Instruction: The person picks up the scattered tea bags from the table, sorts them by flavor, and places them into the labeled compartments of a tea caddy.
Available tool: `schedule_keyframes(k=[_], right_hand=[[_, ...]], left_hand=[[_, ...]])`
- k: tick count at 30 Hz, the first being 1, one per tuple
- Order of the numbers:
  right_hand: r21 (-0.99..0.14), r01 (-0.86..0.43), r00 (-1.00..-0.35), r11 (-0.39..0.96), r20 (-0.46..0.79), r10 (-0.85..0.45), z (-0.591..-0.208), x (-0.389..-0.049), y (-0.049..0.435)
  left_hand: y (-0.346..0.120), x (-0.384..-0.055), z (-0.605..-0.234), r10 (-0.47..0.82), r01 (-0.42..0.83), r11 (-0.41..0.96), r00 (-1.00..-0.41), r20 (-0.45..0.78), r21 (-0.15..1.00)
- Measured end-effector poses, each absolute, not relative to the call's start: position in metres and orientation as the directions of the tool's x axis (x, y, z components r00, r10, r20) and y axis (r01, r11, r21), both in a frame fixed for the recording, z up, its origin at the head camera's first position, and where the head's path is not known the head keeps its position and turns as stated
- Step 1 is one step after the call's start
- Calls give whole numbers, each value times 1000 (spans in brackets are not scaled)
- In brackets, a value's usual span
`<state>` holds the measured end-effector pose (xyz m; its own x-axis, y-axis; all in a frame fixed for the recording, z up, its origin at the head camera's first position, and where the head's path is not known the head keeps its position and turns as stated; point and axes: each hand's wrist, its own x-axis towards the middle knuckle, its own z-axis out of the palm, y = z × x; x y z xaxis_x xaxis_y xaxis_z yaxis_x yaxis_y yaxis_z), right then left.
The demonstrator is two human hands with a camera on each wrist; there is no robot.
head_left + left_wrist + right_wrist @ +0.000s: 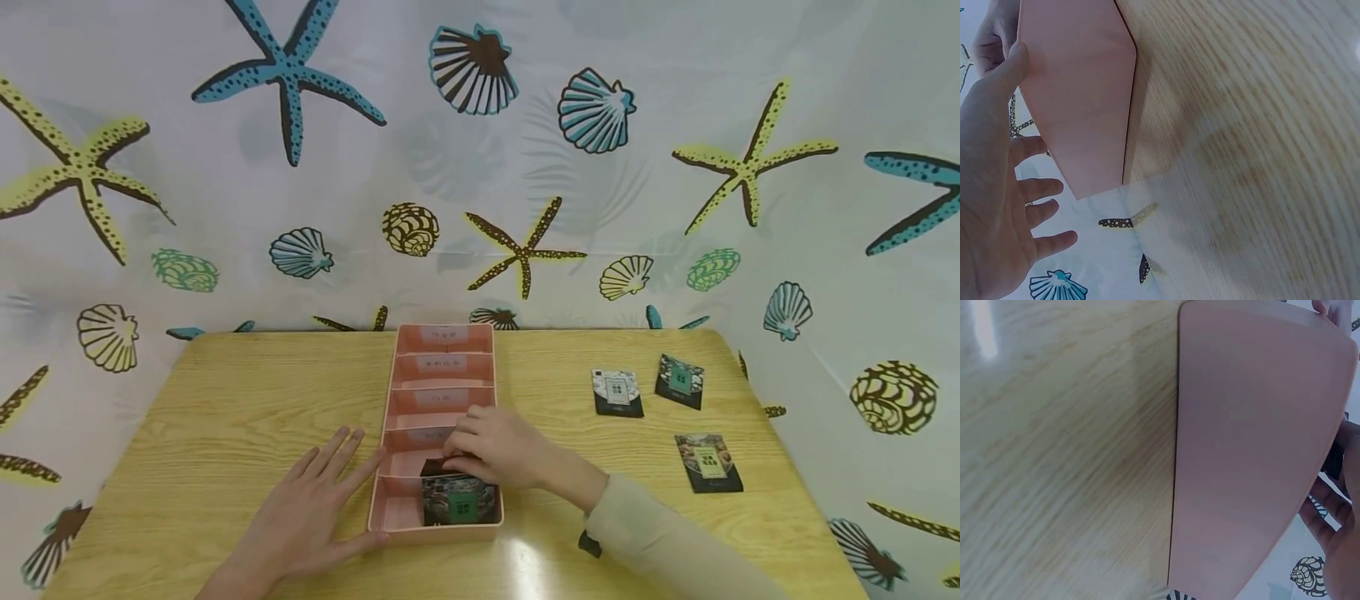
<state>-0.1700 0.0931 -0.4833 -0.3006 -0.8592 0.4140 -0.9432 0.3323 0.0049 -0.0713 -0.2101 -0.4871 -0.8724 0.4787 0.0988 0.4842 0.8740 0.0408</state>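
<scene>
A long pink divided box point(441, 536) stands on the table, its compartments running away from me. In the nearest compartment a dark sachet with a green label point(462, 505) leans upright. My right hand point(491, 446) reaches over the box's right side and pinches a dark sachet point(431, 467) in the second compartment from the front; my fingers hide most of it. In the right wrist view, part of this dark sachet point(1333, 462) shows beside the palm. My left hand point(307, 508) rests against the box's left side, fingers spread and thumb at the near corner.
On the right of the wooden table point(247, 400) lie three flat sachets: one with a white top point(617, 392), one dark with a green label point(680, 382) and one with a pale yellow label point(708, 463). Behind the table hangs a shell-patterned cloth point(442, 167). Paper labels mark the farther compartments.
</scene>
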Motion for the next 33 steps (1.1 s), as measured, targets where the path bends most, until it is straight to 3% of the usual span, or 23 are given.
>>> schedule_keyframes(k=[15, 24, 33], right_hand=[[-29, -916, -376, 400, 411, -831, -480, -173, 110], [-3, -889, -420, 457, 402, -814, -470, -179, 145], [-76, -848, -502, 524, 429, -751, -470, -193, 188]], left_hand=[[-210, -71, -488, 483, 490, 871, -868, 113, 34], [-210, -70, -490, 490, 499, 866, -858, 155, 23], [-210, -70, -490, 481, 490, 871, -866, 135, 43]])
